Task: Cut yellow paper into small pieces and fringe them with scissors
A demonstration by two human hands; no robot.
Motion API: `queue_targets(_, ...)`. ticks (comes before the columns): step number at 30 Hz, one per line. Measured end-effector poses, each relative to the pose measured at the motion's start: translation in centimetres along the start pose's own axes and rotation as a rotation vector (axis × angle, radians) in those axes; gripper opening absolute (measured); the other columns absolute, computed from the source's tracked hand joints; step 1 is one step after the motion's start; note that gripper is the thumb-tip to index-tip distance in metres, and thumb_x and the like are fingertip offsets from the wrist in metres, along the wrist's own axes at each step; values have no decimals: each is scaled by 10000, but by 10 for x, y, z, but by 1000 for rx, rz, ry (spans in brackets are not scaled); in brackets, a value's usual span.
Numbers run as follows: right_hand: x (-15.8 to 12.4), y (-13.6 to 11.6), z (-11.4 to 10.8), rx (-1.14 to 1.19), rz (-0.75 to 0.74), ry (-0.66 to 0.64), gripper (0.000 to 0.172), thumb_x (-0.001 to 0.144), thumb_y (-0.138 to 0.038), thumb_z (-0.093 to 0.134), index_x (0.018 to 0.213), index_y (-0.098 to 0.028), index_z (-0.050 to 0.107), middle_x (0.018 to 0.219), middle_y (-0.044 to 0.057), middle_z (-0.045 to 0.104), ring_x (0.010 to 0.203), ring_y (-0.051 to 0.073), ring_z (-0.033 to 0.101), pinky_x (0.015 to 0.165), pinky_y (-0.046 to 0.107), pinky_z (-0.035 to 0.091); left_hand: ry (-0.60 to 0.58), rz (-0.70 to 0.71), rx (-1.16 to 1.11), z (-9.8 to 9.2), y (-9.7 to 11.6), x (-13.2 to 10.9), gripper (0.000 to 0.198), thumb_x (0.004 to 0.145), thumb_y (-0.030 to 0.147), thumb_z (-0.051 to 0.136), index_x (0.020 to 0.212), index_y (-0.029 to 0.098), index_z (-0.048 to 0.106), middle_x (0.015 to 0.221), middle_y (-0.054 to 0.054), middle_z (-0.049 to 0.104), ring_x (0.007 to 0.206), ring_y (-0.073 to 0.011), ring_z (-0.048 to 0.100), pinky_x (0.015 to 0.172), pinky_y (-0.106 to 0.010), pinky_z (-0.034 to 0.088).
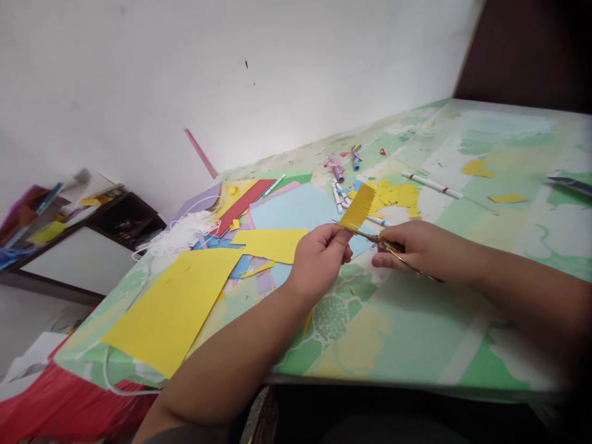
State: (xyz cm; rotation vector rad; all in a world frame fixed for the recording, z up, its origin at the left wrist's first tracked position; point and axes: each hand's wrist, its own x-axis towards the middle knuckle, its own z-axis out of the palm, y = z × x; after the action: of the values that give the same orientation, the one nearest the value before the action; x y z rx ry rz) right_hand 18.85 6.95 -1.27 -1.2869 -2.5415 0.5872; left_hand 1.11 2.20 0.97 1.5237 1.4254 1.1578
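My left hand (324,254) pinches the lower end of a small yellow paper strip (357,208) whose right edge is cut into a fringe. My right hand (411,248) is closed round the handles of a pair of scissors (394,247). The scissor blades lie across the strip's lower part, close to my left fingertips. Behind the strip, fringed yellow pieces (395,196) lie on the table. A large yellow sheet (173,308) and a smaller yellow piece (277,245) rest left of my left hand.
The table (416,345) has a green floral cover. White string (185,234), a red strip (245,206), a light blue sheet (296,206), markers (432,185) and small rolled paper pieces (337,169) lie on it. A dark blade-like object (571,184) is at far right. A shelf (83,259) stands left.
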Motion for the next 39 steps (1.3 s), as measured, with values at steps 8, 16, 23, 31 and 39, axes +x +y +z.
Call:
queue_targets(8,2,4,0,-8,1,-11,497,708,-690,400,581,-210,382,537,-10,442,519,132,403,483,250,266,-1,2,-51,0,-2,0,208,771,297,517,601,179,532,505,38,513,493,-82,474,546,-227,399)
queue_targets(16,1,5,1,11,18,4,469,711,-661,423,595,-207,417,547,-12,451,529,131,417,488,245,273,-24,-8,-105,0,-1,0,242,769,308,526,572,168,530,506,33,517,491,-72,475,533,-212,401)
queue_targets(23,2,7,1,6,17,21,469,704,-659,444,583,-207,418,543,-12,459,525,131,410,483,246,269,-26,-20,-194,1,-3,1,138,738,271,541,657,163,570,505,41,519,476,-70,482,517,-216,404)
queue_targets(31,0,7,1,60,-35,-39,434,744,-630,417,687,-204,476,631,0,524,580,146,469,514,249,305,0,-38,-227,2,-5,2,155,734,294,563,644,167,571,490,45,509,467,-69,472,519,-222,400)
queue_targets(39,-1,6,2,86,-24,-63,419,742,-617,432,728,-204,502,641,0,528,584,148,464,526,253,320,87,14,-76,0,-5,0,232,781,335,517,612,176,519,504,41,516,500,-77,483,545,-217,399)
